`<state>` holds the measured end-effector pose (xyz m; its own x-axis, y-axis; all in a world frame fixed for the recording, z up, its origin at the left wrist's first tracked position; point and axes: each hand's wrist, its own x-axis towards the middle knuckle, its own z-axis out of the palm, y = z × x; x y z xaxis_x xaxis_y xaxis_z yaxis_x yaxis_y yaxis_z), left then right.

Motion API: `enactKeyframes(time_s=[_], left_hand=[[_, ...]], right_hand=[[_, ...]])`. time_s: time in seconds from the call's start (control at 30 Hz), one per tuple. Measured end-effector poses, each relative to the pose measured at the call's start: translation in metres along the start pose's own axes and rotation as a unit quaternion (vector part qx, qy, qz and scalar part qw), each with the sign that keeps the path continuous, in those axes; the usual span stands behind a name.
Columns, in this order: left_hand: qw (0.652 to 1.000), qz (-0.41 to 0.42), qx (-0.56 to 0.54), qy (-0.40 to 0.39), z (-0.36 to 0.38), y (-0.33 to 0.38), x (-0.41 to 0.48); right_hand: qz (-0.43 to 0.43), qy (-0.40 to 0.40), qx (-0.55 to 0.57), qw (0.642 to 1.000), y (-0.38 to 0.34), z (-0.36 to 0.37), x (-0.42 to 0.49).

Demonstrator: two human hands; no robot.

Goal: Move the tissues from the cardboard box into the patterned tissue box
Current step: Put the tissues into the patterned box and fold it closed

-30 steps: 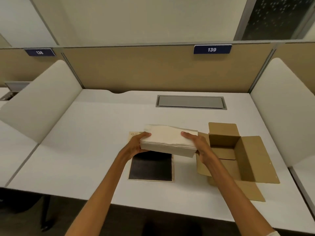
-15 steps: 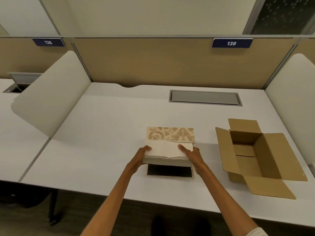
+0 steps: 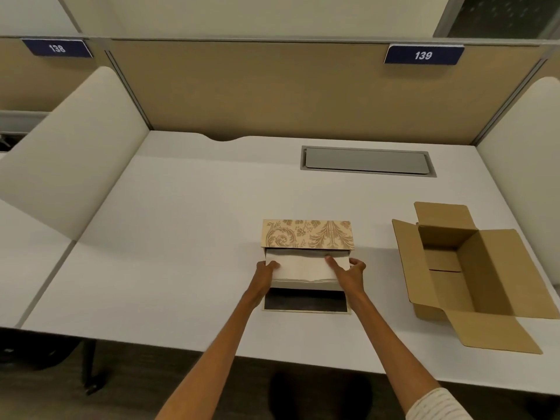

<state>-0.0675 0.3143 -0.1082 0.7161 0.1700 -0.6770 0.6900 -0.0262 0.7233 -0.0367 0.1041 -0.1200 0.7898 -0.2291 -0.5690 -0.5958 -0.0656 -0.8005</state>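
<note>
Both hands, the left hand (image 3: 266, 272) and right hand (image 3: 348, 272), clasp the ends of the tissues (image 3: 304, 268), half inside the patterned tissue box (image 3: 307, 234). The cardboard box (image 3: 460, 265), right of it, looks empty. A snagged edge could crumple the stack, or shove the box away.

Both bare forearms reach forward from the bottom edge, converging toward the middle. Left hand (image 3: 265, 275) is palm-in, thumb on top, fingers hidden underneath, gripping one end of the tissues (image 3: 304, 268). Right hand (image 3: 348, 274) grips the other end, index finger laid flat on top, thumb out at the side. Striped sleeve at right elbow.
</note>
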Motion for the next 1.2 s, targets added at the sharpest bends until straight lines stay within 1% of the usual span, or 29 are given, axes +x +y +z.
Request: enactKeyframes(time_s=[0.2, 0.3, 0.37, 0.43, 0.47, 0.57, 0.63, 0.73, 0.8, 0.9, 0.97, 1.2], left_hand=[[0.997, 0.011, -0.028, 0.070, 0.011, -0.005, 0.006], [0.995, 0.024, -0.018, 0.100, 0.017, -0.007, 0.007], [0.992, 0.042, 0.018, 0.118, 0.019, -0.010, 0.007], [0.984, 0.083, 0.073, 0.137, 0.021, -0.012, 0.006], [0.975, 0.109, 0.114, 0.154, 0.021, -0.013, 0.004], [0.933, 0.180, 0.238, 0.201, 0.021, -0.015, -0.001], [0.922, 0.204, 0.261, 0.200, 0.022, -0.014, -0.003], [0.922, 0.215, 0.259, 0.192, 0.023, -0.013, -0.006], [0.929, 0.205, 0.251, 0.179, 0.022, -0.013, -0.007], [0.951, 0.180, 0.216, 0.127, 0.019, -0.014, -0.008], [0.959, 0.175, 0.196, 0.104, 0.018, -0.014, -0.009], [0.972, 0.137, 0.167, 0.090, 0.020, -0.005, -0.008]], right_hand=[[-0.004, 0.092, 0.013, 0.996, 0.007, 0.013, 0.001], [-0.013, 0.111, 0.012, 0.994, 0.005, 0.016, 0.001], [-0.025, 0.115, 0.005, 0.993, 0.003, 0.016, 0.002], [-0.042, 0.119, -0.015, 0.992, 0.003, 0.016, 0.001], [-0.057, 0.122, -0.031, 0.990, 0.003, 0.016, 0.000], [-0.128, 0.128, -0.094, 0.979, 0.005, 0.016, -0.006], [-0.164, 0.123, -0.127, 0.971, 0.004, 0.017, -0.010], [-0.185, 0.107, -0.153, 0.965, 0.003, 0.016, -0.014], [-0.184, 0.093, -0.163, 0.965, 0.002, 0.014, -0.015], [-0.172, 0.067, -0.173, 0.967, 0.001, 0.010, -0.015], [-0.161, 0.055, -0.179, 0.969, 0.000, 0.008, -0.014], [-0.137, 0.049, -0.191, 0.971, -0.006, 0.008, -0.012]])
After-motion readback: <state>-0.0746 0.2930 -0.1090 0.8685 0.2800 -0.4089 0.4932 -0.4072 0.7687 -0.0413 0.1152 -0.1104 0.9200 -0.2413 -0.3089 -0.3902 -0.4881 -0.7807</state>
